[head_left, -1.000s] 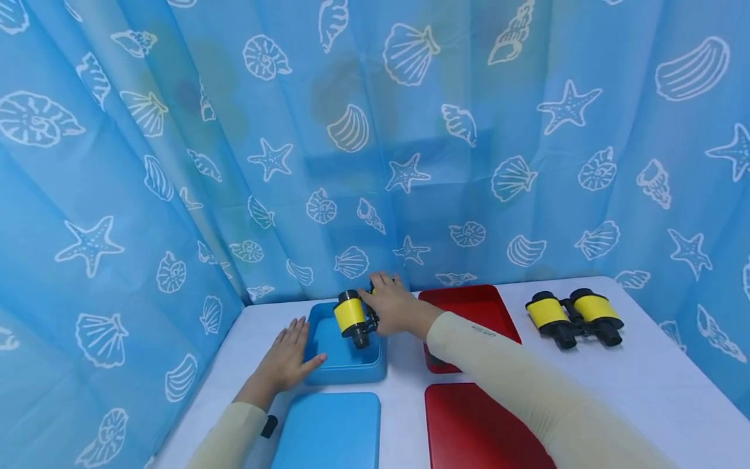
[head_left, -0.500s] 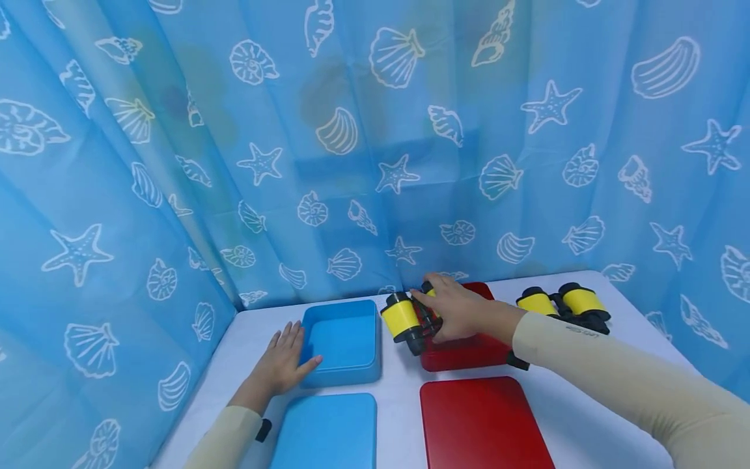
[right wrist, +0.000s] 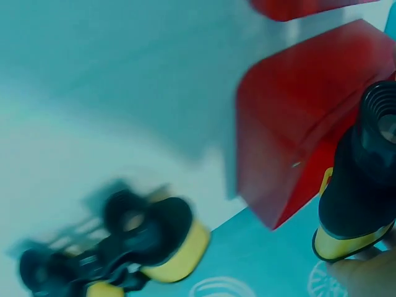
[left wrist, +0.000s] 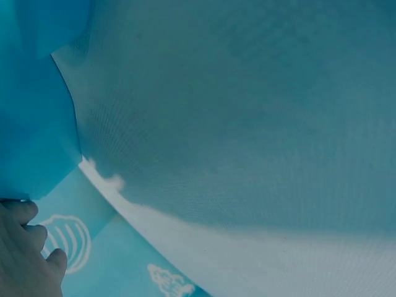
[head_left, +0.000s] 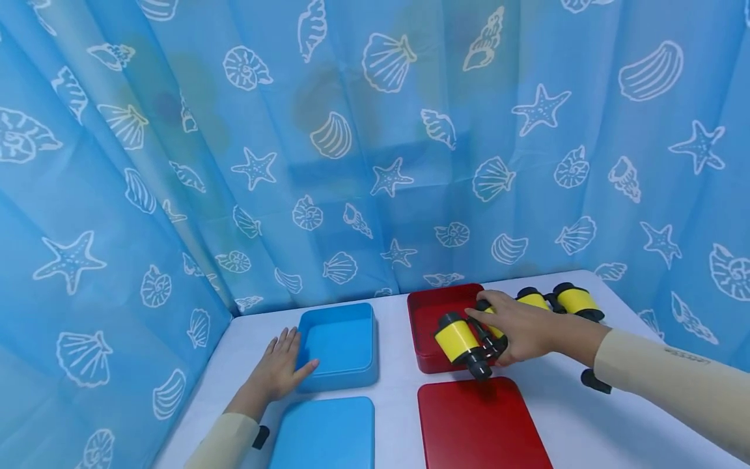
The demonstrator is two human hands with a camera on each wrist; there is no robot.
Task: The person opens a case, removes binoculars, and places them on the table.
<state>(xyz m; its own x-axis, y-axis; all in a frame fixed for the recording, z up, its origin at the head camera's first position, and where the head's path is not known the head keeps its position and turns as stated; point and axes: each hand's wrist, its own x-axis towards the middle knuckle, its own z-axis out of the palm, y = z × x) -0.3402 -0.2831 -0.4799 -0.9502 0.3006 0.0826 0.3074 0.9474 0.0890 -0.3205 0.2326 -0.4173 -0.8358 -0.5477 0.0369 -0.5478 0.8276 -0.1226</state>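
Note:
My right hand [head_left: 521, 326] grips a pair of yellow-and-black binoculars [head_left: 457, 340] by one barrel. They hang over the front right part of the red box [head_left: 430, 363], eyepieces toward me. In the right wrist view the held binoculars [right wrist: 356, 185] show beside the red box [right wrist: 272, 136], with only a bit of the hand [right wrist: 365, 275] visible. My left hand [head_left: 278, 365] lies with straight fingers against the left side of the blue box [head_left: 336, 383], whose inside looks bare. The left wrist view has that hand [left wrist: 28, 253] at the blue box wall [left wrist: 37, 124].
A second pair of binoculars [head_left: 574, 301] lies at the back right, partly behind my right hand. In front of the boxes are a flat blue lid [head_left: 328, 430] and a flat red lid [head_left: 474, 423]. A blue shell-print curtain [head_left: 351, 163] encloses the white table [head_left: 392, 391].
My right hand has carried the binoculars rightward from above the blue box, past the gap, to the red box. The left hand stays at the blue box. The view has shifted slightly.

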